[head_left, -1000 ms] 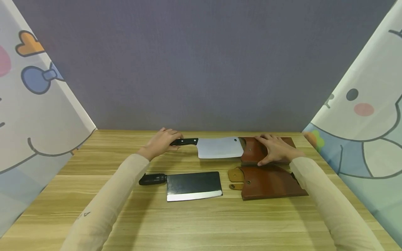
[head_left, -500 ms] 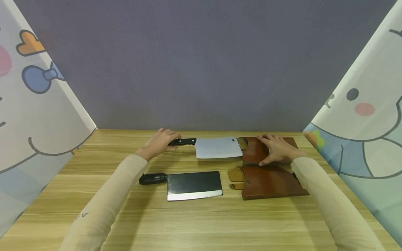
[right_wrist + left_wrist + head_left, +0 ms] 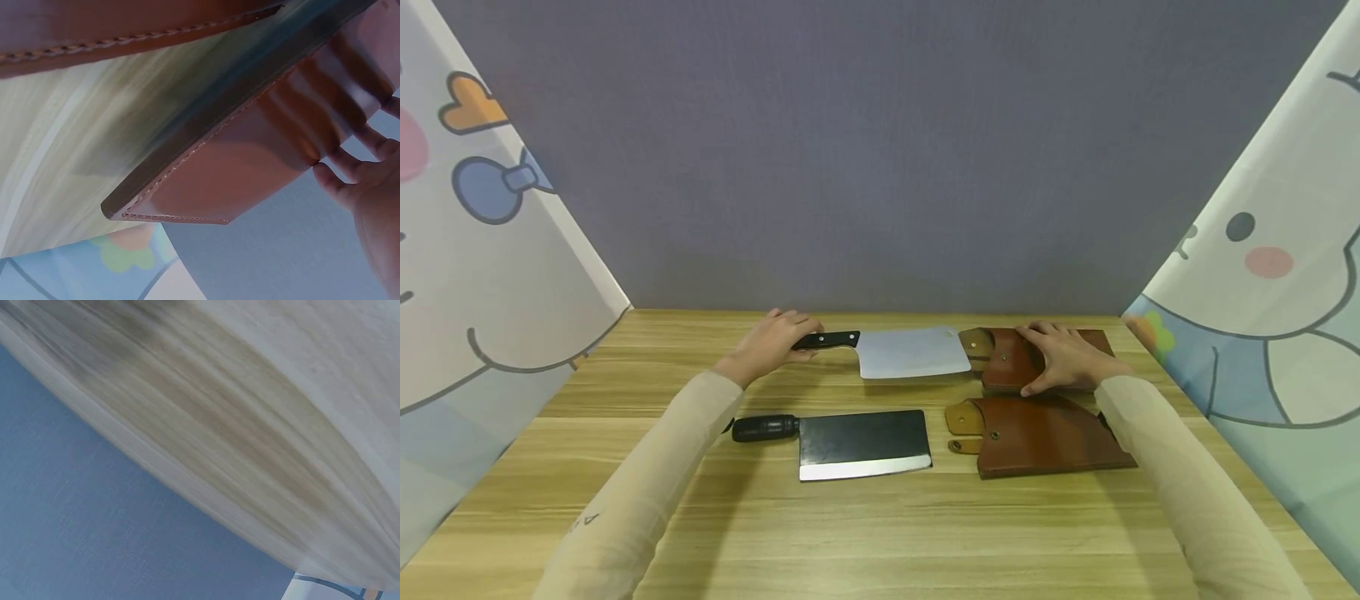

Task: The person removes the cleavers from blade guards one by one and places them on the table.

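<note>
At the back of the table, my left hand [image 3: 767,343] grips the black riveted handle of a cleaver [image 3: 912,353] with a bright, wide blade. The blade's tip overlaps the tan flaps at the mouth of a brown leather knife sheath [image 3: 1007,363]. Over that sheath lies my right hand [image 3: 1063,358], thumb at the near edge and fingers toward the far edge. In the right wrist view several fingertips of the right hand [image 3: 380,194] touch the stitched sheath [image 3: 231,169] along its far side. The left wrist view shows neither the left hand's fingers nor the cleaver.
Nearer lies a second cleaver [image 3: 861,442], dark-bladed with a black handle. To its right is another brown leather sheath [image 3: 1052,442] with tan straps. The wooden table [image 3: 865,542] meets a grey panel [image 3: 880,167] behind and cartoon-printed side walls.
My left hand has drawn the bright cleaver a little to the left, baring more of the far sheath's tan flaps. The right hand and that sheath have shifted only slightly.
</note>
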Demonstrator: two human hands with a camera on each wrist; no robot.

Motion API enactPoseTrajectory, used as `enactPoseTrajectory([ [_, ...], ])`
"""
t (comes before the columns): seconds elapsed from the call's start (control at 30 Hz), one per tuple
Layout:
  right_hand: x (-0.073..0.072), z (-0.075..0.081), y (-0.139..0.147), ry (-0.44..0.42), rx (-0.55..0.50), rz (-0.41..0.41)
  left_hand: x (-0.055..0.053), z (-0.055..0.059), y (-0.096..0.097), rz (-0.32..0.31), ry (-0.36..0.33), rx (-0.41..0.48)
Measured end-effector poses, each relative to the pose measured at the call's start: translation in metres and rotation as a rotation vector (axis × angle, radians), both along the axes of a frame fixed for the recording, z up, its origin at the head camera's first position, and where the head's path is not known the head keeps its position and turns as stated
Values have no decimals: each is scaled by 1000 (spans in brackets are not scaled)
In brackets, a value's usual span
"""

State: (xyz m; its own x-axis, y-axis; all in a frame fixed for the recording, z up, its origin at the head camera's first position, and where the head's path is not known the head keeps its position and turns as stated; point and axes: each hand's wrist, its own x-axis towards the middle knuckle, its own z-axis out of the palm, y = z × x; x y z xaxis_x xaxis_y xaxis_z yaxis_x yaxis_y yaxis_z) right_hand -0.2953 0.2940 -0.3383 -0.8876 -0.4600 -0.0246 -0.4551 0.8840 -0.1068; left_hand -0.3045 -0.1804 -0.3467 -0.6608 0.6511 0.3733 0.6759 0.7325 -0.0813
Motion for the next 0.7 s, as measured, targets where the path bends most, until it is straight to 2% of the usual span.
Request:
enactPoseTrajectory([
  [0.27,-3,-1,-2,-10,-16,-19,4,-5,-8,-15,-49,43],
  [0.7,-8,-5,-9,-34,-44,-29,8,-10,-24,15,-89,25],
])
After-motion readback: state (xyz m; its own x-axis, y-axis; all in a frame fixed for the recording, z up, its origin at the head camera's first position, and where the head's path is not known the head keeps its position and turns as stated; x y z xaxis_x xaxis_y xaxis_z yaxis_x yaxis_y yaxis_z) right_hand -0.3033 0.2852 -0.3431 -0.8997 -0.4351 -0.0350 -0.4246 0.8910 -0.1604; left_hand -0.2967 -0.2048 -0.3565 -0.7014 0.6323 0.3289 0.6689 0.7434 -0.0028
